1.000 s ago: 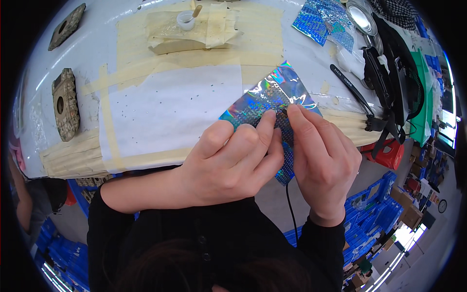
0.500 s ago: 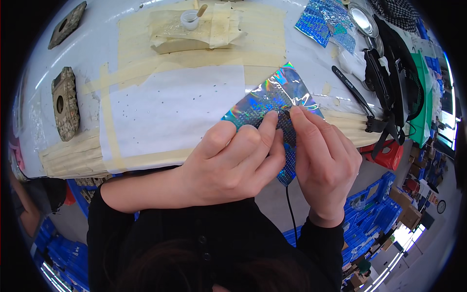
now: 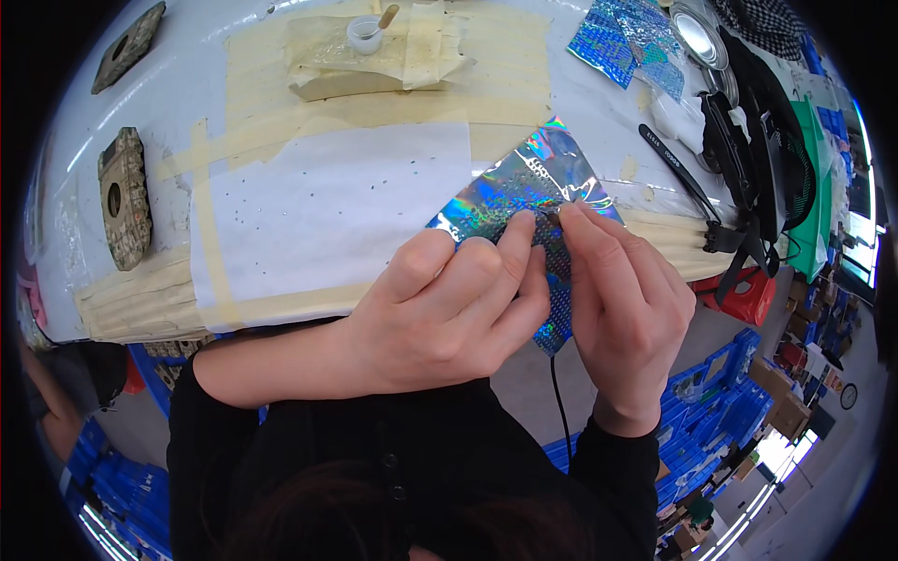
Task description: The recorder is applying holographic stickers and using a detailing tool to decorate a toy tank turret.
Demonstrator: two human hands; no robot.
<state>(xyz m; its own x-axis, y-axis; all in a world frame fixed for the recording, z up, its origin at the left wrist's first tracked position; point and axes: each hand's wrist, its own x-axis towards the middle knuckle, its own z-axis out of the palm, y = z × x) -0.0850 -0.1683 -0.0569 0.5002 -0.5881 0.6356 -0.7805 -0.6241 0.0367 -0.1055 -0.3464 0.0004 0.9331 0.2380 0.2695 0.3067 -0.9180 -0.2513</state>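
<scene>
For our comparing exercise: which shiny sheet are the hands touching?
The near holographic sheet, under the left hand and right hand; the other sheets lie untouched, farther back on the right.

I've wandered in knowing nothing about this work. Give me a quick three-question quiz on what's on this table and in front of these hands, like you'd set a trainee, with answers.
1. Which thing is at the fingertips of both the left hand and the right hand?
A) the black tweezers
B) the holographic sheet
C) the green tray

2. True or false: two camouflage-patterned pieces with openings lie to the left of the white paper.

3. What sticks up at the rim of the small cup?

Key: 1. B; 2. True; 3. A light-brown stick.
</scene>
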